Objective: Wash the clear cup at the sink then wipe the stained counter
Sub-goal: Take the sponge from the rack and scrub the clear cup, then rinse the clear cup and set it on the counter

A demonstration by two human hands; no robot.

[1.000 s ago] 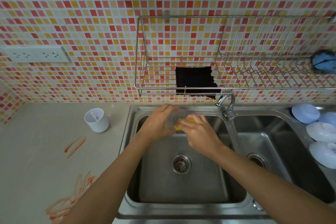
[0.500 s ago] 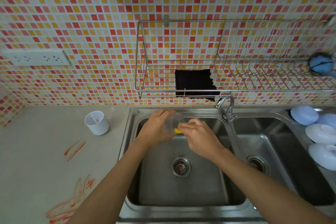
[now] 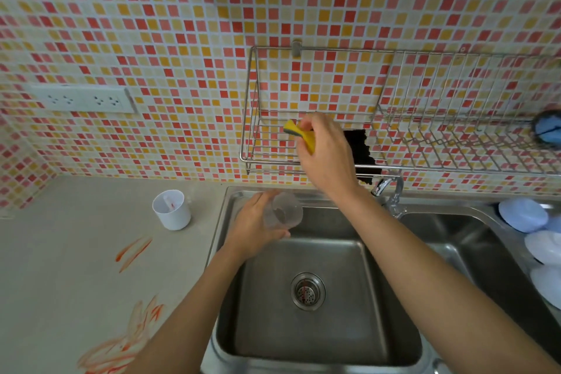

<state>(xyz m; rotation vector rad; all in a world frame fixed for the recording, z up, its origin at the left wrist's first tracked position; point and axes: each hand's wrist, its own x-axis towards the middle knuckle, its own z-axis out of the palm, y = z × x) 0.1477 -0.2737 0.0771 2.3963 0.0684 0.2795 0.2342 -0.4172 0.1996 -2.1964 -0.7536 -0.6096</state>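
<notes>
Scrub step closing: my left hand (image 3: 255, 229) has its fingers clamped round the clear cup (image 3: 283, 213) over the sink (image 3: 303, 352), my right hand (image 3: 326, 158) pinches the yellow sponge (image 3: 299, 134) at the wall rack (image 3: 273, 158); next, I judge, rinsing, then the stained worktop (image 3: 76, 267).

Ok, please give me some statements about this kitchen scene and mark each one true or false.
1. The left hand holds the clear cup over the sink. True.
2. The right hand holds a black cloth. False: it holds a yellow sponge at the wire rack.
3. The counter has orange stains. True.
4. The white cup stands inside the sink. False: it stands on the counter.
</notes>
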